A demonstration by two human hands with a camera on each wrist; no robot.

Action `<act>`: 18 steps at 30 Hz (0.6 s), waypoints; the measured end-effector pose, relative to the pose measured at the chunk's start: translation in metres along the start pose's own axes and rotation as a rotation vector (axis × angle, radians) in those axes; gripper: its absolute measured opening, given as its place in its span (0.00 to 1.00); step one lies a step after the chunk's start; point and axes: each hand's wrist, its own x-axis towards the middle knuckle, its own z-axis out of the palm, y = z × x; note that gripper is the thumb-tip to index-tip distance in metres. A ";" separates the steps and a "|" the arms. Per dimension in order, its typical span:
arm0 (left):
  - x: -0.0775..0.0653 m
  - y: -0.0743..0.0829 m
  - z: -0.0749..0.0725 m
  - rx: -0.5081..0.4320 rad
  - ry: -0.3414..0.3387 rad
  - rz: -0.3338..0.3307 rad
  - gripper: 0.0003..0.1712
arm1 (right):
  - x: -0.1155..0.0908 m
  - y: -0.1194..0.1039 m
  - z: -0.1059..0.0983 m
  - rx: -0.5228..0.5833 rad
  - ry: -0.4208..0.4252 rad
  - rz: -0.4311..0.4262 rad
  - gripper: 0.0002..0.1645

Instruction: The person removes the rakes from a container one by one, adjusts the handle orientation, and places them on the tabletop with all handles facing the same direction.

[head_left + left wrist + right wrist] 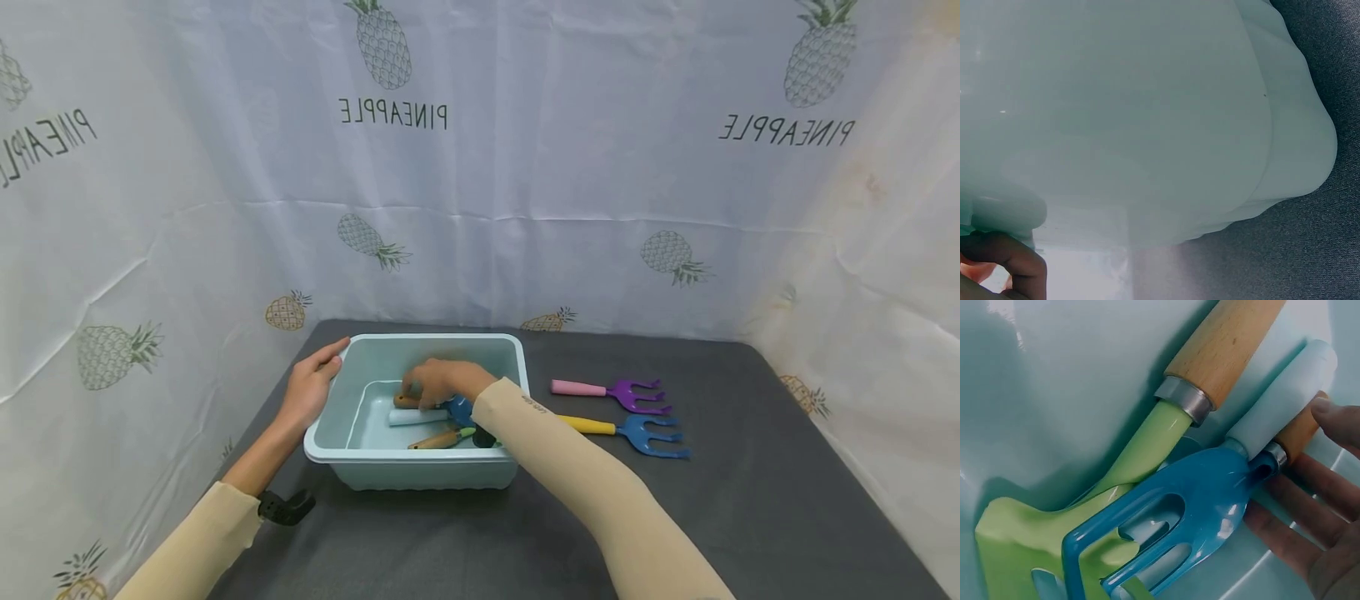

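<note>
My left hand (309, 385) grips the left rim of a pale green plastic basin (420, 456); its curled finger shows in the left wrist view. Inside the basin, my right hand (437, 382) reaches down with fingers extended. Its thumb touches a wooden handle (1297, 434) with a metal collar, whose tool head is hidden beneath a blue hand fork (1210, 494) with a pale blue handle. Next to them lies a light green garden tool (1029, 537) with a wooden handle, partly under the blue fork's tines.
On the dark table (720, 500), right of the basin, lie a purple hand fork (630, 393) with a pink handle and a blue hand fork (645, 435) with a yellow handle. My right forearm crosses the basin's right rim. A pineapple-print curtain (525, 167) surrounds the table's back and sides.
</note>
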 end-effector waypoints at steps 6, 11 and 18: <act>-0.001 0.001 -0.001 -0.007 -0.003 0.007 0.28 | 0.000 -0.001 0.002 -0.029 0.017 -0.015 0.31; -0.002 0.002 -0.001 -0.005 -0.001 0.003 0.28 | 0.001 -0.002 0.004 -0.072 0.039 -0.042 0.34; -0.001 0.001 0.000 0.008 0.005 0.005 0.28 | 0.002 -0.003 0.004 -0.098 0.041 -0.050 0.36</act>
